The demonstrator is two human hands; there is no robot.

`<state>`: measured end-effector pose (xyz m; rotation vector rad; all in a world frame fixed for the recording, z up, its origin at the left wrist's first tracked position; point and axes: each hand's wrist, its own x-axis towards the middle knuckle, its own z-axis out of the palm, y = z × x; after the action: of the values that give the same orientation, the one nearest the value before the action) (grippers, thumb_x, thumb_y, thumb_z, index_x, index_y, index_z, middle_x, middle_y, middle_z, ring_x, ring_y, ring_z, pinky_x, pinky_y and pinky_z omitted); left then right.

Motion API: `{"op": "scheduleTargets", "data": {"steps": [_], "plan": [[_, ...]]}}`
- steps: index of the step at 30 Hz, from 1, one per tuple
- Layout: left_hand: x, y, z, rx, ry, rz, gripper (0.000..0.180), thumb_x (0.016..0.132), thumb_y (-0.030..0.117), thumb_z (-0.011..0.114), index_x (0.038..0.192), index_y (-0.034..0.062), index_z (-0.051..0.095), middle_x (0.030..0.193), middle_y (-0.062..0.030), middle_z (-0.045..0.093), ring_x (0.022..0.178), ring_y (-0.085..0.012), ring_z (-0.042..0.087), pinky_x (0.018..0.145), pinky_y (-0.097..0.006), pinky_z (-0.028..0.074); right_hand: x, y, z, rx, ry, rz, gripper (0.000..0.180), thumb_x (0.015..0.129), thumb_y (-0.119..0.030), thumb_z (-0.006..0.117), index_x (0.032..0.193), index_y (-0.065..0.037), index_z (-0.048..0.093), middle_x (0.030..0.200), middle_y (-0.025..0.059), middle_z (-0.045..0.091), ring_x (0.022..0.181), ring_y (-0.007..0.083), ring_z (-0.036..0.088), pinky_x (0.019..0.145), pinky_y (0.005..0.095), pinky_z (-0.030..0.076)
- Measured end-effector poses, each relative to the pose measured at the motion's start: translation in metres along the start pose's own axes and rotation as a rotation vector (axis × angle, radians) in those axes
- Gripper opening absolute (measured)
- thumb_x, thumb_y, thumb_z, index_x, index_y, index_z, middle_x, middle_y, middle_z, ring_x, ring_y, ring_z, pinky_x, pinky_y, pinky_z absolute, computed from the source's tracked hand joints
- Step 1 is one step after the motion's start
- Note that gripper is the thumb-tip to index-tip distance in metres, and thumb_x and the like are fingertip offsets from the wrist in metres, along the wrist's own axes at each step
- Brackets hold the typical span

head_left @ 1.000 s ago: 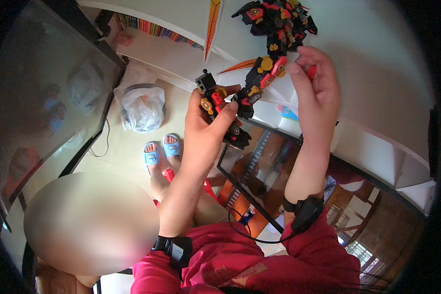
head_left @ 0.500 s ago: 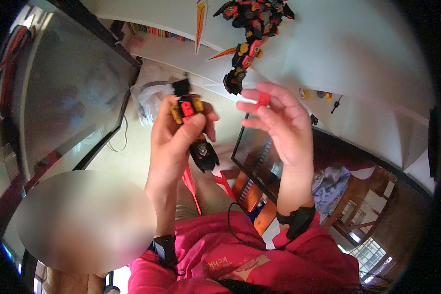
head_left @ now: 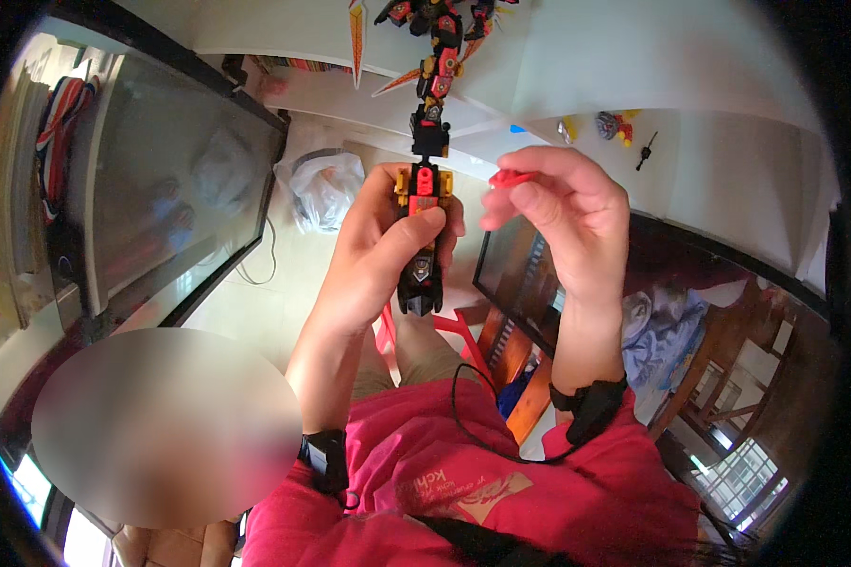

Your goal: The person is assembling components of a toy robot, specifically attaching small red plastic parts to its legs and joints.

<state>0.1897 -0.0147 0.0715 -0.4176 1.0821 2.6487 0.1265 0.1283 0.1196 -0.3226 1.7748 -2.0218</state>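
Observation:
My left hand (head_left: 385, 250) grips a black, red and yellow toy robot limb (head_left: 422, 222), held upright in front of me. My right hand (head_left: 565, 219) pinches a small red piece (head_left: 512, 177) between thumb and fingers, just right of the limb's top and apart from it. A larger black, red and orange robot figure (head_left: 435, 38) lies on the white table (head_left: 709, 85) beyond my hands.
A dark screen (head_left: 170, 180) stands at the left. A tied plastic bag (head_left: 323, 187) sits on the floor below. Small loose toy parts (head_left: 615, 125) lie on the table at the right. Wooden chairs (head_left: 728, 378) show at the lower right. A blurred patch covers the lower left.
Both hands have drawn back from the figure on the table toward me. The limb now sits apart in my left hand, and the red piece is raised beside it.

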Motion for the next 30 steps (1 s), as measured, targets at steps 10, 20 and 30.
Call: {"op": "scheduleTargets", "data": {"steps": [10,20,30], "plan": [[-0.002,0.002,0.007,-0.059,-0.082,0.043,0.031,0.078,0.009,0.049,0.106,0.0009,0.040,0.083,-0.0112,0.055,0.066,-0.0107,0.050,0.059,-0.020,0.041,-0.009,-0.009,-0.007,-0.059,0.010,-0.019,0.020,0.077,-0.001,0.056,0.096,0.004,0.053,0.086,0.0101,0.058,0.074,0.0121,0.055,0.065,0.0215,0.044],[-0.002,0.003,0.016,0.486,0.060,0.245,0.033,0.072,0.004,0.060,0.101,-0.0024,0.048,0.084,-0.0042,0.055,0.075,-0.0058,0.050,0.067,-0.019,0.042,-0.005,-0.014,-0.011,-0.674,-0.069,-0.304,0.012,0.067,-0.004,0.065,0.078,-0.002,0.060,0.073,0.0066,0.061,0.064,0.0123,0.057,0.058,0.0225,0.044],[-0.005,0.011,0.021,0.609,0.030,0.343,0.042,0.067,0.003,0.061,0.107,-0.0025,0.050,0.080,-0.0040,0.058,0.072,-0.0043,0.050,0.065,-0.019,0.042,-0.004,-0.026,-0.016,-0.795,-0.135,-0.471,0.018,0.059,-0.003,0.067,0.077,-0.007,0.064,0.068,0.0052,0.056,0.061,0.0161,0.055,0.053,0.0240,0.044]]}}
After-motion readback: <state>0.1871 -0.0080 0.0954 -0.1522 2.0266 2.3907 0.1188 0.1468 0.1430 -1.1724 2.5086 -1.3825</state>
